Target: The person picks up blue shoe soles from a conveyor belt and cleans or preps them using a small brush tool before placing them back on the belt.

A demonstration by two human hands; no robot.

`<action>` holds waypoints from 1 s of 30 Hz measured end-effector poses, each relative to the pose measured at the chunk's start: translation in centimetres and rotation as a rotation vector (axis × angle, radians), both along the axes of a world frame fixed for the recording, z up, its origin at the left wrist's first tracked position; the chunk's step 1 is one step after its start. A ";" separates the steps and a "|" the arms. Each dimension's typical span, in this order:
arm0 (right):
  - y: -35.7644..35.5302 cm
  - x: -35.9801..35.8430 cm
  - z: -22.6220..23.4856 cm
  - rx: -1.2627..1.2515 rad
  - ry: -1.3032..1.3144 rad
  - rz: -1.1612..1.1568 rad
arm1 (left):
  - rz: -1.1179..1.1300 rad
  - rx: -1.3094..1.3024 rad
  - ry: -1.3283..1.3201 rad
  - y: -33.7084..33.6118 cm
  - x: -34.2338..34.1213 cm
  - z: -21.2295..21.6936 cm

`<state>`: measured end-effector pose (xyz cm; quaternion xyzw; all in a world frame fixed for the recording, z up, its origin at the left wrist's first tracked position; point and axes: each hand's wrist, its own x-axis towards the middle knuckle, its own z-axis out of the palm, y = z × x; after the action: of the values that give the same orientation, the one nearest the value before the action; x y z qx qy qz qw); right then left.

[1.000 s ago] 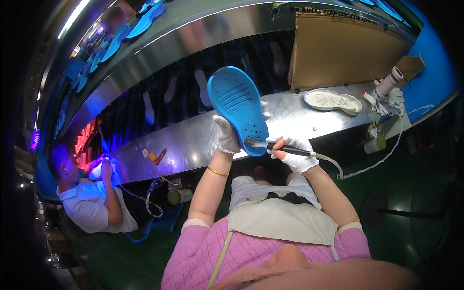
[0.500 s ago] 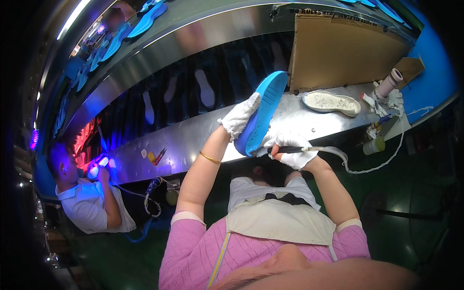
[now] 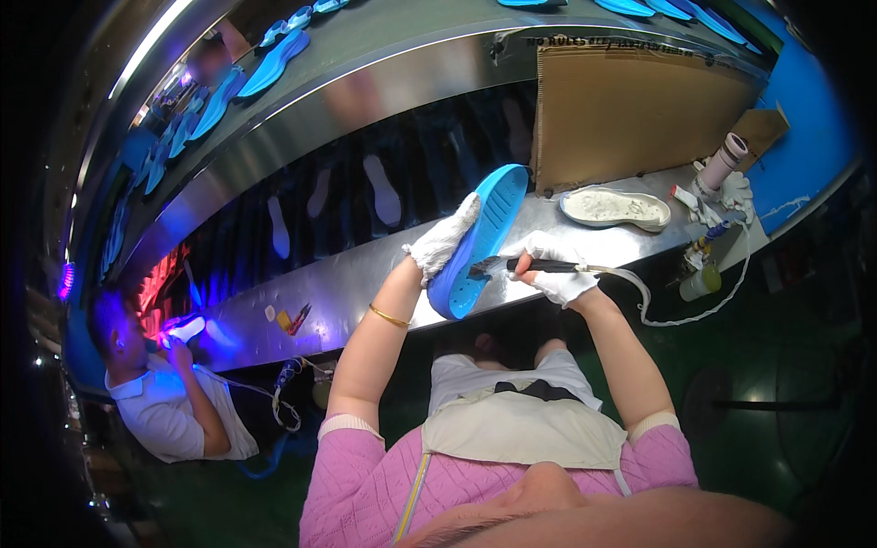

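Observation:
My left hand (image 3: 445, 239), in a white glove, grips a blue shoe sole (image 3: 501, 210) by its left side wall and holds it slanted above the bench edge. The hollow inner face of the sole, with grooves and small holes, is turned up. My right hand (image 3: 557, 272), in a white glove with some bare fingertips, is closed around a dark-handled brush (image 3: 486, 267). A pale hose (image 3: 630, 281) runs from the brush handle. The bristles are at the inside of the sole near its lower end; whether they touch it is hard to tell.
On the metal bench (image 3: 356, 306) lie a white sole-shaped piece (image 3: 665, 217), red-handled pliers (image 3: 297, 320) and a pink flask (image 3: 722, 164). A cardboard sheet (image 3: 639, 114) stands behind. Blue soles (image 3: 274, 68) lie on the upper conveyor. A co-worker (image 3: 178, 402) sits left, holding a lit sole.
The blue sole has come down and left, its inner face turned more upward. The brush bristles now show over its lower inside. The view has shifted slightly.

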<state>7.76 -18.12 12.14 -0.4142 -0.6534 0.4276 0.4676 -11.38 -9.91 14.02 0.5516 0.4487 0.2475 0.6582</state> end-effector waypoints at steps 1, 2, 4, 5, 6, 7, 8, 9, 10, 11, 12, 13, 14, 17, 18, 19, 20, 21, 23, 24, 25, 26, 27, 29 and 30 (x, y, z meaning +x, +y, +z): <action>0.0 0.2 0.3 -0.064 -0.035 0.032 | 0.026 -0.013 -0.039 -0.1 -0.1 0.2; -0.1 0.3 0.4 -0.128 -0.070 0.065 | 0.026 -0.012 -0.039 0.2 -0.5 -0.3; -0.2 1.1 0.5 -0.062 -0.104 0.122 | -0.006 -0.111 -0.113 0.6 -1.3 -0.6; -0.5 1.3 0.9 -0.113 -0.049 0.116 | 0.078 -0.087 -0.205 0.3 -1.6 -0.7; -0.5 1.5 1.0 -0.165 0.010 0.104 | 0.147 0.034 -0.165 0.5 -2.2 -0.9; -0.4 1.9 0.9 -0.137 0.070 0.080 | 0.157 0.066 -0.390 -0.2 -2.4 -0.2; -0.4 2.2 0.8 -0.089 0.096 0.054 | 0.166 0.097 -0.615 -0.8 -2.5 0.9; -0.6 2.1 0.9 -0.087 0.165 0.039 | 0.161 0.060 -0.865 -0.9 -2.8 1.3; -0.8 1.7 1.2 -0.086 0.233 0.032 | 0.206 0.005 -1.001 -1.1 -3.1 1.7; -1.1 1.3 1.3 -0.077 0.244 0.028 | 0.161 -0.156 -0.961 0.2 -4.4 -0.5; -1.4 0.7 1.3 -0.065 0.256 0.030 | 0.119 -0.309 -0.918 1.3 -5.9 -2.6; -1.5 0.8 0.7 -0.103 0.207 -0.006 | 0.034 -0.439 -0.880 0.1 -5.4 -2.8; -1.5 0.6 -0.1 -0.108 0.184 -0.037 | 0.034 -0.427 -0.857 -1.2 -4.4 -3.1; -1.6 -0.4 -1.6 -0.168 0.180 -0.151 | 0.093 -0.495 -1.021 -2.7 -4.2 -8.8; -1.1 -0.1 -2.7 -0.066 0.082 -0.217 | 0.029 -0.537 -1.138 -3.9 -3.6 -8.9; -0.9 -0.4 -2.3 -0.025 0.183 -0.237 | -0.038 -0.571 -1.269 -5.5 -2.7 -8.3; -0.7 -0.8 -1.8 0.016 0.283 -0.258 | 0.033 -0.398 -1.095 -6.5 -1.8 -7.5; 0.2 -1.0 -2.0 0.133 0.247 -0.325 | 0.031 -0.425 -1.117 -7.2 -1.0 -7.0; 0.3 -1.7 -1.8 0.215 0.159 -0.326 | -0.013 -0.451 -1.151 -7.8 0.2 -7.4; -0.2 -2.4 -1.0 0.200 0.166 -0.298 | 0.050 -0.406 -1.083 -8.4 0.7 -7.0; -0.6 -2.7 -2.1 0.125 0.259 -0.192 | 0.088 -0.418 -1.079 -8.1 1.0 -8.0; -1.3 -3.1 -2.4 0.203 0.169 -0.132 | 0.127 -0.430 -1.075 -7.8 1.0 -9.0; -2.0 -3.3 -2.0 0.222 0.110 -0.095 | 0.133 -0.430 -1.076 -7.9 0.9 -8.7; -3.1 -3.4 -1.1 -0.058 0.306 0.012 | 0.170 -0.478 -1.131 -7.8 0.7 -8.0; -3.1 -3.0 -0.8 -0.116 0.312 0.002 | 0.181 -0.492 -1.149 -7.7 0.6 -7.7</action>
<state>4.78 -21.22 11.38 -0.3685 -0.5475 0.5242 0.5382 -10.73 -17.57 6.28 0.1227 0.1121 0.4485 0.8782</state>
